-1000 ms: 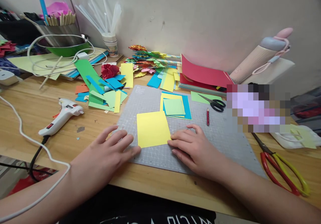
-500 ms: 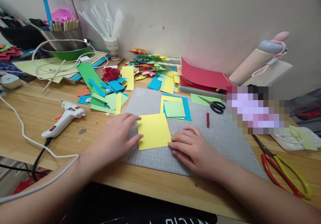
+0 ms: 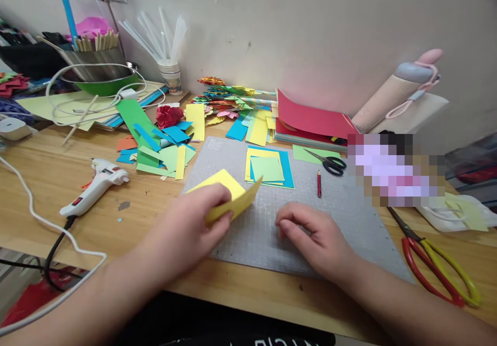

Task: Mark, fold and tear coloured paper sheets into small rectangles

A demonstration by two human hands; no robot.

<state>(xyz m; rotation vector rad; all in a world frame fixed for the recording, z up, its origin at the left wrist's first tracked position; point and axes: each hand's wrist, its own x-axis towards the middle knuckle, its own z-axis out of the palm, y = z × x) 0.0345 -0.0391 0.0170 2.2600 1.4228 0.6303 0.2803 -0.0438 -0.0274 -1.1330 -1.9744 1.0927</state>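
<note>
My left hand (image 3: pixel 202 214) pinches a yellow sheet of paper (image 3: pixel 243 204) between thumb and fingers, lifted and tilted above the grey cutting mat (image 3: pixel 256 245). A brighter yellow area behind the fingers may be a second sheet or another part of the same one; I cannot tell. To the right, my right hand (image 3: pixel 314 237) rests low over the mat, fingers curled in, with nothing visible in it. Beyond the hands lies a small stack of squares, a light green square (image 3: pixel 267 169) on top of yellow and blue ones.
Black-handled scissors (image 3: pixel 332 165) and a short red pencil (image 3: pixel 319 184) lie on the mat's right side. Large red-and-yellow-handled scissors (image 3: pixel 438 268) are at far right. A white glue gun (image 3: pixel 95 185) with its cord sits left, near paper scraps (image 3: pixel 165 157). Red paper (image 3: pixel 314 113) tops a stack behind.
My left hand has taken hold of the yellow paper and tilted it up, toward the left. My right hand has let go of its edge, moved slightly right and curled its fingers.
</note>
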